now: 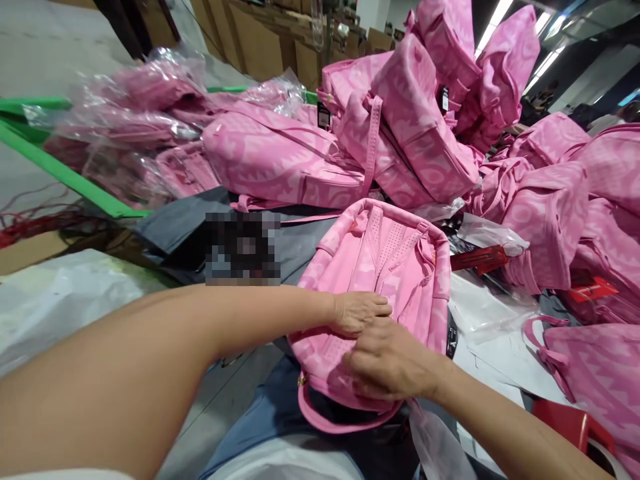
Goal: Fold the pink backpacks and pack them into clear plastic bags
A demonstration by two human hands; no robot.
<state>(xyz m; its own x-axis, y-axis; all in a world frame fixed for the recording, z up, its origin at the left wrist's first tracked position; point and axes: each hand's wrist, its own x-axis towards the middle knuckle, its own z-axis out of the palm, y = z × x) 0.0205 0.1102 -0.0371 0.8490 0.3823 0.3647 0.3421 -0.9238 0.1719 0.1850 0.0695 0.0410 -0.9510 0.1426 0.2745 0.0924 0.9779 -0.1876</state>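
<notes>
A pink patterned backpack point(327, 267) lies in front of me with its padded back panel and shoulder straps facing up. Its carry loop point(345, 423) points toward my body. My left hand point(360, 313) rests on the middle of the panel, fingers bent and partly covered by the other hand. Just below it, my right hand point(393, 360) is closed, knuckles up, against the lower panel. The two hands touch or overlap. Whatever the fingers grip is hidden beneath them.
More pink backpacks point(425, 127) are heaped behind and to the right. Plastic-wrapped ones point(150, 100) lie by a green-edged frame point(60, 170) at left. A red tag-like strip point(480, 259), clear plastic point(490, 230) and a red tape dispenser point(570, 423) are at right.
</notes>
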